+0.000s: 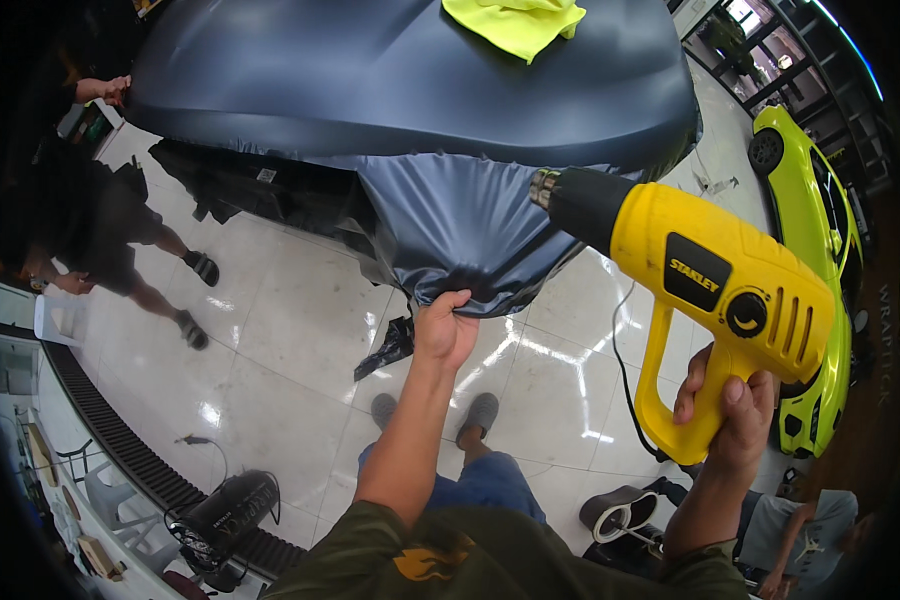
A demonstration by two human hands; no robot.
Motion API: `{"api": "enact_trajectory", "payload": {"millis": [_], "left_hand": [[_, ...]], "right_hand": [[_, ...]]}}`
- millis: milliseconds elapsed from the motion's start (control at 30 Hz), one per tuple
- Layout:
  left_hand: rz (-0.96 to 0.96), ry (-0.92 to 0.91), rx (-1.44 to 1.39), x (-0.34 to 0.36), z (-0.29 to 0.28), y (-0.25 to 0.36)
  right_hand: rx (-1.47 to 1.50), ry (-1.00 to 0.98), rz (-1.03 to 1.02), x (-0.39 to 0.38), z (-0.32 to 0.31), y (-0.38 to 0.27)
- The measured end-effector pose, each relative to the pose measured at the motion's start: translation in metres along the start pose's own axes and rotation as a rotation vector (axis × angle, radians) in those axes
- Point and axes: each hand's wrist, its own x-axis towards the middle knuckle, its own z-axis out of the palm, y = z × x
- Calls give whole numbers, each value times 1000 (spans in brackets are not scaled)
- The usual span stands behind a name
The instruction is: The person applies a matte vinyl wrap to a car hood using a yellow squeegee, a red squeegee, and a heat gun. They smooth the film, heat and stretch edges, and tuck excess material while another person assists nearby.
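My left hand (pixel 442 330) pinches the edge of a loose sheet of satin dark grey-blue film (pixel 440 220), pulling it into fanned creases off the front edge of a large curved panel (pixel 390 75) covered in the same finish. My right hand (pixel 720 405) grips a yellow and black heat gun (pixel 725 270) by its handle, its metal nozzle over the right side of the stretched film, a black cord hanging behind it. A bright yellow cloth (pixel 515 25) lies on the panel's top.
Another person (pixel 100 230) stands at left; another's hand (pixel 110 88) touches the panel. Someone in grey (pixel 800 540) is at lower right. A lime-green car (pixel 820 230) stands right. A black cylinder (pixel 225 510), slatted strip (pixel 120 420) and film scrap (pixel 385 350) lie on tiled floor (pixel 240 380).
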Motion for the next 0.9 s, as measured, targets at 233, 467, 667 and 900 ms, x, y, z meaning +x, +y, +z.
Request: {"api": "enact_trajectory", "payload": {"millis": [233,467,667,900], "left_hand": [[10,12,10,-6,-4,-5],[6,-53,90,-18,1,5],[15,-20,201,-20,7,5],[-33,36,227,-28,31,9]], "right_hand": [[-132,-8,53,7,6,13],[-79,-116,27,17,31,9],[140,-39,39,-4,-15,51],[323,660,407,-100,-121,242]]}}
